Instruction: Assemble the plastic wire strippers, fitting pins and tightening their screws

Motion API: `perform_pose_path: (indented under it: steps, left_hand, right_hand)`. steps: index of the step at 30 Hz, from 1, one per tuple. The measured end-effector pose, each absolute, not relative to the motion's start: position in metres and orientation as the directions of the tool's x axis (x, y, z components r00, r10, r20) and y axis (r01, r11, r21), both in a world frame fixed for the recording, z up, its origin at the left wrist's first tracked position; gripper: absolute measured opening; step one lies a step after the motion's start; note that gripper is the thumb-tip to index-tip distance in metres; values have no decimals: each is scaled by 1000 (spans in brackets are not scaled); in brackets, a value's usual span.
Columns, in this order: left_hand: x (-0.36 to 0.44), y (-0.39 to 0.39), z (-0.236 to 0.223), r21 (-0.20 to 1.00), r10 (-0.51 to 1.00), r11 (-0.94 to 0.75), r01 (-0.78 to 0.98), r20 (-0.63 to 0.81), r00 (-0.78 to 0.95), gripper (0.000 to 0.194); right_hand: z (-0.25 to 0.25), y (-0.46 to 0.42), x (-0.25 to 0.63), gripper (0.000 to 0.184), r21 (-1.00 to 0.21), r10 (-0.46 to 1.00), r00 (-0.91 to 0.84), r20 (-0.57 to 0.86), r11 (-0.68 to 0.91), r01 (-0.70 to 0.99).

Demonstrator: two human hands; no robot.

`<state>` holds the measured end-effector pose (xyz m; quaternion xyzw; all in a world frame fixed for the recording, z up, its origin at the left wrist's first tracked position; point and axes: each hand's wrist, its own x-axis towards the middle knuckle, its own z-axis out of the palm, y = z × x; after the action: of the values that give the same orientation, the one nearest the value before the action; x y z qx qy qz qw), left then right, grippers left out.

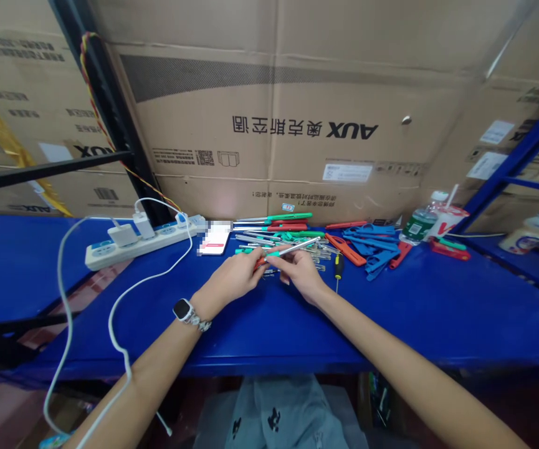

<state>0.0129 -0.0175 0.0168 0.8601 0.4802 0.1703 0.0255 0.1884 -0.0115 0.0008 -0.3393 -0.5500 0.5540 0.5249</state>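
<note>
Both hands meet over the middle of the blue table, on one slim tool (300, 246) with a silver metal shaft, a green part and a red handle. My left hand (238, 274), with a watch on its wrist, closes around the red end. My right hand (304, 274) pinches the tool near the green part, and the shaft slants up to the right. Just behind the hands lies a pile of silver parts (255, 239), partly hidden. Similar tools with green handles (292, 217) and red handles (292, 227) lie behind it. A yellow-and-black screwdriver (339, 265) rests right of my right hand.
Blue plastic pieces (374, 243) and an orange-red piece (351, 251) lie to the right. Beyond them stand a water bottle (419, 224) and a cup (451, 218). Left are a phone (214, 243) and a power strip (157, 240); its white cable (124, 287) crosses my left arm.
</note>
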Motion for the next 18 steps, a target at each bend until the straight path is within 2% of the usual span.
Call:
perform_pose_path:
  steps: [5, 11, 18]
  left_hand:
    - [17, -22, 21, 247, 863, -493, 834, 257, 434, 30]
    - [23, -22, 21, 329, 854, -515, 791, 279, 440, 37]
    - [18, -21, 19, 443, 866, -498, 746, 308, 395, 40]
  right_hand:
    - [-2, -13, 187, 43, -955, 954, -174, 245, 207, -213]
    - [-3, -13, 175, 40, -929, 926, -95, 365, 356, -101]
    - [0, -11, 162, 46, -947, 930, -193, 313, 289, -142]
